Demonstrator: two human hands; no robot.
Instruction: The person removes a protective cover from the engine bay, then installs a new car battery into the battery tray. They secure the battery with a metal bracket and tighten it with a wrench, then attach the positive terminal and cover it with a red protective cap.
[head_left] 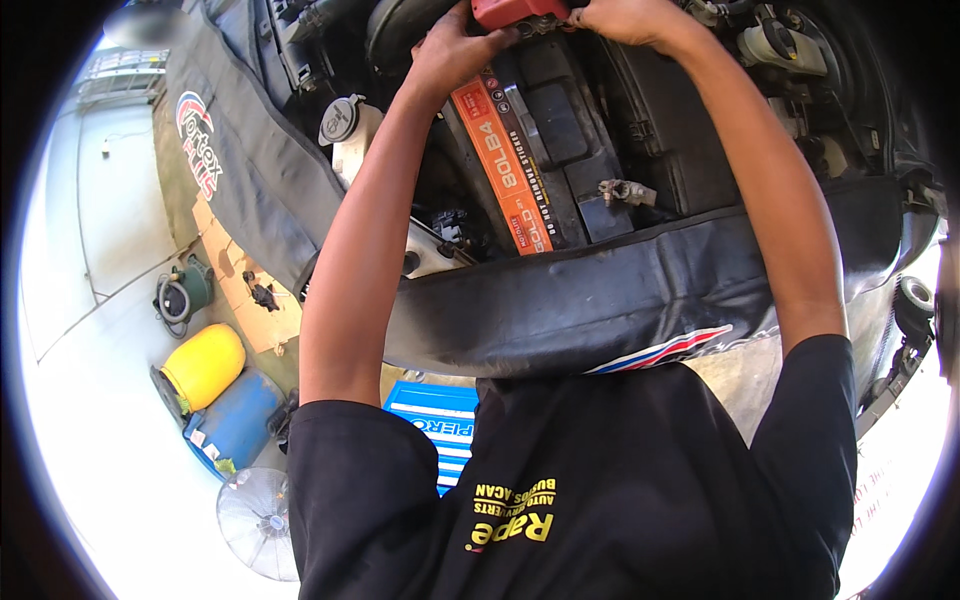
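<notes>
At the top edge is a red plastic cover [518, 11], partly cut off by the frame, at the far end of a car battery [510, 160] with an orange label. My left hand [456, 48] is closed at the cover's left end, thumb lying along its near side. My right hand [628, 20] has its fingers pinched at the right end. Some fingertips fall outside the view. On the battery's near end, a metal terminal clamp [627, 192] sits with neither hand touching it.
A black fender cover [590, 300] drapes over the car's front edge, another [250, 150] over its left side. A white capped reservoir [352, 130] stands beside my left forearm. Yellow [204, 366] and blue [235, 420] drums, cardboard [235, 275] and a fan [262, 522] are at lower left.
</notes>
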